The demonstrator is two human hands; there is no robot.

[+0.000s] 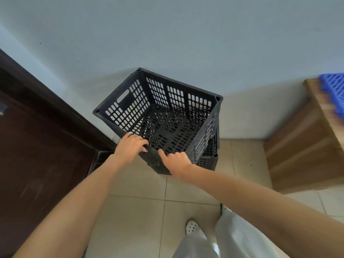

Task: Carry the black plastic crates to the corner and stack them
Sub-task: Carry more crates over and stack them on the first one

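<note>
Both hands meet the near rim of the top black crate (163, 116): the left hand (130, 144) curls its fingers over the edge and grips it, while the right hand (176, 161) rests against the outer wall with the forefinger stretched up to the rim, more pressing than clasping, though its other fingers are folded away and hard to read. That crate stands in the corner, between the grey wall (186, 34) and the dark wooden door (37, 146), on top of a lower black crate (206, 162) of which only a corner and a strip of side show. Its long axis runs away from the person toward the wall, and it looks turned a little against the one beneath. Judging by that, the coming move is a small twist and push forward to seat it squarely; the left hand, already hooked on, is better placed to steer. At right, well apart, a wooden cabinet (297, 146) carries a blue crate (333, 90)
</note>
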